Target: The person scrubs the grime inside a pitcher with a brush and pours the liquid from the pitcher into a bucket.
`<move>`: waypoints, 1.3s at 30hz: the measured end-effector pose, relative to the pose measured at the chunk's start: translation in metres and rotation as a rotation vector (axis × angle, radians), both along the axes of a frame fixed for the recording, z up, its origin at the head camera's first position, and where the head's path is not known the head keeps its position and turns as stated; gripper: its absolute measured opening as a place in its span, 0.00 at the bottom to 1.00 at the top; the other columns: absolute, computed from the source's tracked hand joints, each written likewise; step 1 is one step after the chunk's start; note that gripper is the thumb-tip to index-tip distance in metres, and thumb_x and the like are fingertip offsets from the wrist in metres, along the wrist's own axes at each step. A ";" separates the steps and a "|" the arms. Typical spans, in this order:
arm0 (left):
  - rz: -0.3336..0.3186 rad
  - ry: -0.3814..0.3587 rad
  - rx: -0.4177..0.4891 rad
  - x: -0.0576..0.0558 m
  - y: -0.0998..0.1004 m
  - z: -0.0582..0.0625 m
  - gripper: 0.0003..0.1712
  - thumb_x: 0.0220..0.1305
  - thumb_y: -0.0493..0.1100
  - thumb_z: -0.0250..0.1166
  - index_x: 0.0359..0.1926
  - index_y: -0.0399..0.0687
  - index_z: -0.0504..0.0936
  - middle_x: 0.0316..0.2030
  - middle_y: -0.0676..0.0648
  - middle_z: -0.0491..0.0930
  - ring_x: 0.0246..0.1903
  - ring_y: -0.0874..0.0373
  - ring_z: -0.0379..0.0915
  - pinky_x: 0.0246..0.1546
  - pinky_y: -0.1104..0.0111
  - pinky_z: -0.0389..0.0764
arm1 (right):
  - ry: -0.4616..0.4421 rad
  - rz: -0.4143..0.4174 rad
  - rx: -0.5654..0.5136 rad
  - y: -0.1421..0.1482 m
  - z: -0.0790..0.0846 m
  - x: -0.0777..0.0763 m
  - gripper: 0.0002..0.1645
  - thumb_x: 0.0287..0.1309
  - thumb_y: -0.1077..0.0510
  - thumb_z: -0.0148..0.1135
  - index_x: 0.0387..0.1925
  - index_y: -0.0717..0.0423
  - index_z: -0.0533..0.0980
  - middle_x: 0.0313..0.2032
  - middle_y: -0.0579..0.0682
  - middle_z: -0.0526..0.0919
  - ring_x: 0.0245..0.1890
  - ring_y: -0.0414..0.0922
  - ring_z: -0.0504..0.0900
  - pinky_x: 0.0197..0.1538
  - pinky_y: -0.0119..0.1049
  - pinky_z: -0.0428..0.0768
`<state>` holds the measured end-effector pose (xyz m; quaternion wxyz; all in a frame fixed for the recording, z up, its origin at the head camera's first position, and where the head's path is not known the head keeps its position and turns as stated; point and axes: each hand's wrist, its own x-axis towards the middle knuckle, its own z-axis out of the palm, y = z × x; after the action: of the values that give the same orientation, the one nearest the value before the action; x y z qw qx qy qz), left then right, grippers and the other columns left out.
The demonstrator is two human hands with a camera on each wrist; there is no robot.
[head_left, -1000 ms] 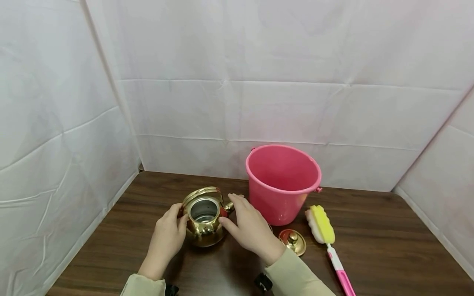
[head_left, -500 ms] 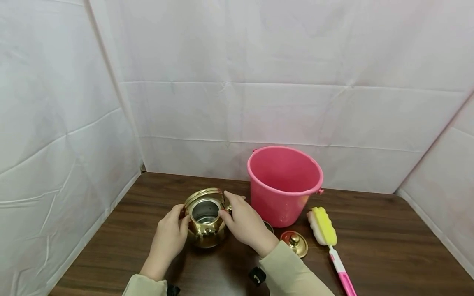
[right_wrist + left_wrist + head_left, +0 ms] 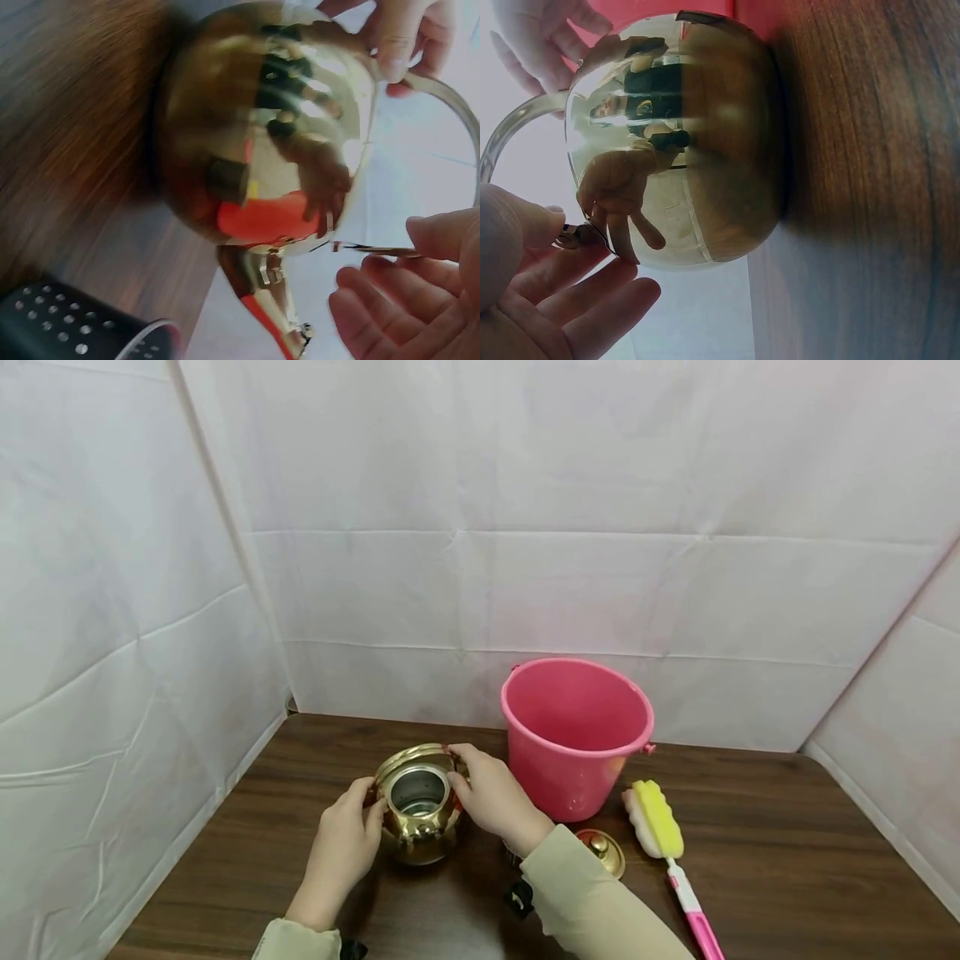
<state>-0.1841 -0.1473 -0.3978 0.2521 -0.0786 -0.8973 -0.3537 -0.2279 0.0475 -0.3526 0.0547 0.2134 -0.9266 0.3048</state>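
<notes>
A shiny gold kettle (image 3: 422, 842) stands upright on the wooden table, its round mouth uncovered. Its arched handle (image 3: 411, 755) is raised toward the far side. My left hand (image 3: 343, 839) pinches the handle's left end between thumb and fingers, as the left wrist view shows at the hinge. At the other end, beside the spout (image 3: 262, 296), the thumb and fingers of my right hand (image 3: 497, 795) pinch the handle. In the head view that hand covers the spout. The gold lid (image 3: 606, 850) with its knob lies on the table, partly behind my right sleeve.
Behind my right hand stands a pink bucket (image 3: 566, 785). A sponge brush (image 3: 658, 822) with yellow and pale sides and a pink-white handle lies right of the lid. Near the spout is a black perforated cup (image 3: 67, 322), mostly hidden by my right arm in the head view.
My right hand has moved left from over the spout to the handle's right end and now pinches it. My left hand stays at the handle's left end.
</notes>
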 end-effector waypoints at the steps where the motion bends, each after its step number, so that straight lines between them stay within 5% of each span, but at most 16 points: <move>1: 0.000 0.000 -0.001 0.000 0.000 0.000 0.12 0.62 0.33 0.61 0.47 0.36 0.76 0.39 0.37 0.82 0.41 0.44 0.81 0.37 0.55 0.82 | -0.004 0.004 -0.010 0.000 -0.001 -0.002 0.24 0.64 0.57 0.56 0.61 0.56 0.68 0.51 0.54 0.80 0.43 0.45 0.80 0.43 0.38 0.78; 22: -0.007 -0.004 0.014 -0.009 -0.003 -0.004 0.13 0.62 0.35 0.62 0.47 0.36 0.75 0.39 0.37 0.83 0.40 0.44 0.82 0.38 0.55 0.82 | -0.044 0.130 0.045 0.010 -0.013 -0.037 0.18 0.60 0.57 0.63 0.51 0.56 0.74 0.43 0.50 0.85 0.43 0.43 0.83 0.42 0.33 0.81; 39: -0.001 0.001 0.064 -0.013 -0.004 -0.006 0.10 0.61 0.36 0.63 0.44 0.38 0.78 0.38 0.40 0.85 0.41 0.47 0.83 0.39 0.56 0.82 | -0.023 0.216 0.070 0.015 -0.010 -0.047 0.13 0.58 0.57 0.65 0.44 0.56 0.76 0.40 0.49 0.85 0.42 0.41 0.83 0.41 0.30 0.80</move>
<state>-0.1970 -0.1511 -0.4038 0.2548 -0.0713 -0.8853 -0.3823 -0.2748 0.0629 -0.3624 0.0034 0.3103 -0.9089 0.2786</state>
